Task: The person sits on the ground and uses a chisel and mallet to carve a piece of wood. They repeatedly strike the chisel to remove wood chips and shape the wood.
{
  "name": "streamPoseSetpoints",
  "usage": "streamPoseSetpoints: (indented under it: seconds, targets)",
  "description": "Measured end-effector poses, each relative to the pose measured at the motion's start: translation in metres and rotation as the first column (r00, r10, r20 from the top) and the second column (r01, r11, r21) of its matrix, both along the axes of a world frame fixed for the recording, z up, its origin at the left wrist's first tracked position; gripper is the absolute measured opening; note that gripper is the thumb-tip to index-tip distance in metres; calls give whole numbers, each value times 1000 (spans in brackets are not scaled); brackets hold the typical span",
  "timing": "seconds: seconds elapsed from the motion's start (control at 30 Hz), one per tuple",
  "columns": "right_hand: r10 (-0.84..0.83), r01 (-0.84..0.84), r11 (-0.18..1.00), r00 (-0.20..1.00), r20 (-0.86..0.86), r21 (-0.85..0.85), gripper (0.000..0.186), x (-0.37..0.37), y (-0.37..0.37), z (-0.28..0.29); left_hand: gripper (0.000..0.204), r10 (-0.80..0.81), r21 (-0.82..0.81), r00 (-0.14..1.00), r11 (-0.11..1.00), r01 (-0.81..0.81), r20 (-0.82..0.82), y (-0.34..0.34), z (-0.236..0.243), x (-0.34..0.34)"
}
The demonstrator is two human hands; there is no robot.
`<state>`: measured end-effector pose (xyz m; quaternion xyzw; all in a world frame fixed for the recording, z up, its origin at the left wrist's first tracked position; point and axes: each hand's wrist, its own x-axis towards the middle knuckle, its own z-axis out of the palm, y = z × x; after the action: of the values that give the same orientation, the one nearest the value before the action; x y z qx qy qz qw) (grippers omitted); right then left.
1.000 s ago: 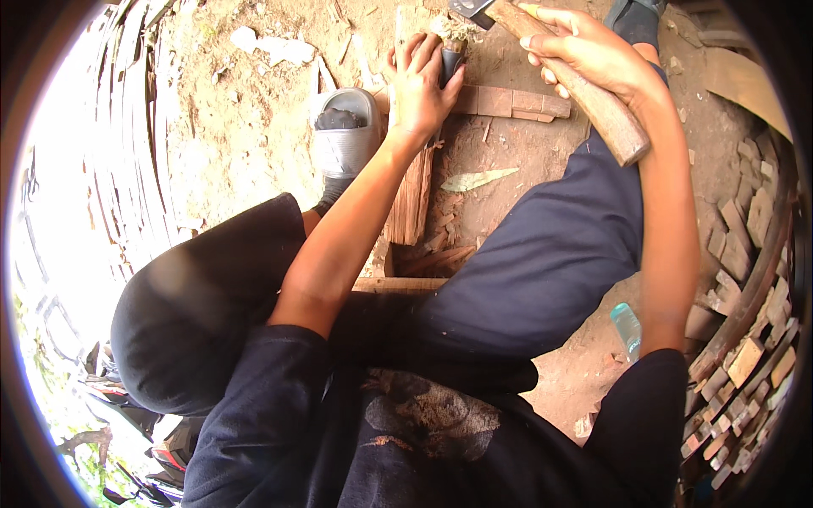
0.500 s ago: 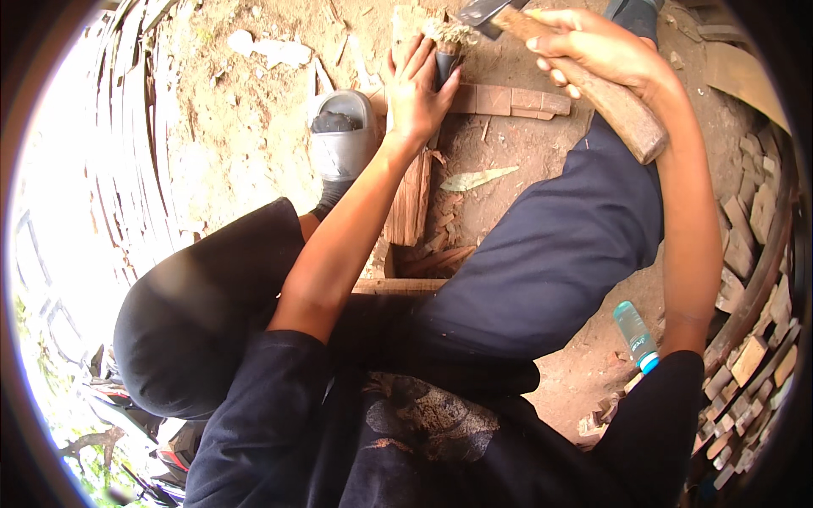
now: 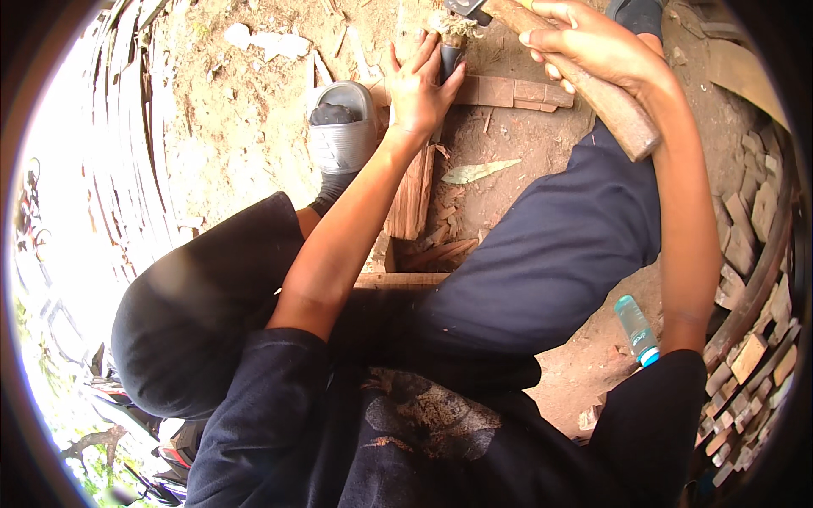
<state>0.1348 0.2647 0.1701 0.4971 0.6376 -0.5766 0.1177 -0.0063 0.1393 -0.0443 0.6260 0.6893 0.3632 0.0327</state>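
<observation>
My right hand (image 3: 584, 42) is wrapped round the wooden handle (image 3: 605, 97) of a hammer. Its dark metal head (image 3: 467, 8) hangs at the top edge, partly cut off, close to the frayed end of a chisel (image 3: 451, 55). That chisel has a dark band below its splayed, fibrous top, and my left hand (image 3: 421, 95) grips it between thumb and fingers. Its blade is mostly hidden by my hand. Under my left wrist lies a reddish wood block (image 3: 411, 199), and a carved wooden strip (image 3: 512, 93) extends rightward from beside the chisel.
My sandalled left foot (image 3: 343, 127) rests beside the wood. A green leaf (image 3: 481, 171) and wood chips lie on the dirt ground. A teal bottle (image 3: 635, 326) lies near my right elbow. Stacked wood offcuts (image 3: 749, 360) line the right side; thin slats (image 3: 127, 110) stand at left.
The hammer has shifted slightly left and away from me, its head now nearer the chisel's frayed top. My left hand has stayed almost in place on the chisel.
</observation>
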Motion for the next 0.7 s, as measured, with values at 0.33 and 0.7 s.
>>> streamPoseSetpoints:
  seconds: [0.33,0.7]
  targets:
    - [-242,345,886,914,-326,311,52,11,45,5,48,-43,-3,994,999,44,99,2,-5,6]
    - [-154,154,988,987,-55,0,56,35,45,16,48,-56,-28,998,998,56,18,-2,-2,5]
